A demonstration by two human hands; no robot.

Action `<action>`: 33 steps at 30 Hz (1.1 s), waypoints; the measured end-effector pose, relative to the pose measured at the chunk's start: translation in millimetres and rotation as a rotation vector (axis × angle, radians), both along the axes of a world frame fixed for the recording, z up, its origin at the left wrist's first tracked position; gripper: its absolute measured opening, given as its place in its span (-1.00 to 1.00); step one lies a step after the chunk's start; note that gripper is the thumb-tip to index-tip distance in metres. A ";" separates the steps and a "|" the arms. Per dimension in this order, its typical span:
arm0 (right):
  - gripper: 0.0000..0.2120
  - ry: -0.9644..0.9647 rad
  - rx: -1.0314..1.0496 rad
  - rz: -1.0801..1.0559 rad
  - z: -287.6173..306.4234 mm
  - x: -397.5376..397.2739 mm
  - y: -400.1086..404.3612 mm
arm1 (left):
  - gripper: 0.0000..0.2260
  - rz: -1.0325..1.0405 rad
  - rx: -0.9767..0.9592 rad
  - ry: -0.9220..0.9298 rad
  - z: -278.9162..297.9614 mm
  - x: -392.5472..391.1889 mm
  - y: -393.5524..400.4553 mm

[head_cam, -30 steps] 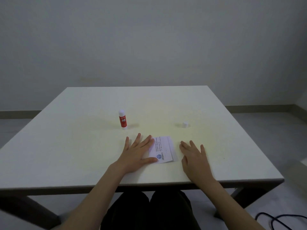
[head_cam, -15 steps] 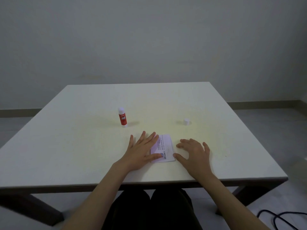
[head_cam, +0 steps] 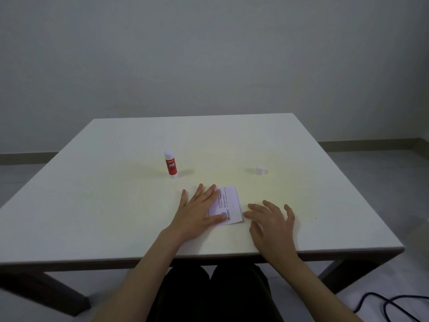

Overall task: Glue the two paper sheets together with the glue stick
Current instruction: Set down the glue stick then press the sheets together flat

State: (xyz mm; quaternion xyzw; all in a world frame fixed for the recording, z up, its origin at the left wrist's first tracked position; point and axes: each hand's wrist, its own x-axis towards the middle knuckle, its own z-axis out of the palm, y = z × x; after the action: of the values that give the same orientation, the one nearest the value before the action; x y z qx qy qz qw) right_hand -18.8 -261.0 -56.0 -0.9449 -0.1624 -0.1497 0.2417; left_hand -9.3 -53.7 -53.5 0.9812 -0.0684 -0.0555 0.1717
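Note:
A small white paper slip [head_cam: 228, 205] with printed text and a blue logo lies near the table's front edge. Whether a second sheet lies under it I cannot tell. My left hand [head_cam: 199, 212] rests flat on the slip's left part, fingers spread, thumb on its lower edge. My right hand [head_cam: 270, 219] hovers just right of the slip with fingers apart, its fingertips close to the right edge. The red glue stick [head_cam: 170, 164] stands upright and uncapped, behind and left of my left hand. Its white cap [head_cam: 260, 170] sits apart at the right.
The white table [head_cam: 92, 205] fills most of the view, with a plain wall behind it. A dark cable [head_cam: 394, 305] lies on the floor at the lower right. My legs show under the table's front edge.
My right hand has lifted from lying flat and shifted left toward the slip's right edge, fingers curling. My left hand has slid slightly further onto the slip.

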 end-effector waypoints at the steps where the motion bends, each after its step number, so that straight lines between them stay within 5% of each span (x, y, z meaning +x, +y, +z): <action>1: -0.71 0.036 0.001 -0.003 0.9 -0.8 1.7 | -0.30 0.002 -0.002 -0.005 -0.4 -0.1 -0.3; 10: -0.65 0.225 0.254 -0.036 11.6 2.6 2.0 | -0.28 0.008 -0.028 -0.018 -0.9 0.3 -0.9; 16: -0.86 0.132 0.110 0.003 4.9 -0.5 2.9 | -0.22 -0.044 -0.106 0.034 2.2 -4.2 12.8; 30: -0.77 0.180 0.242 -0.014 16.1 6.4 4.9 | -0.21 -0.035 -0.095 0.000 -2.9 -4.5 12.1; 33: -0.75 0.075 0.070 0.022 22.1 8.7 10.9 | -0.21 -0.030 -0.096 -0.003 -2.9 -4.6 12.4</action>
State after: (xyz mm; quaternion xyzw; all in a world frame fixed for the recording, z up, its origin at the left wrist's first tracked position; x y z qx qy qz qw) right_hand -10.1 -250.1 -34.0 -0.9390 -0.1583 -0.1170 0.2821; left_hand -13.9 -41.3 -56.3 0.9707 -0.0861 -0.0534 0.2178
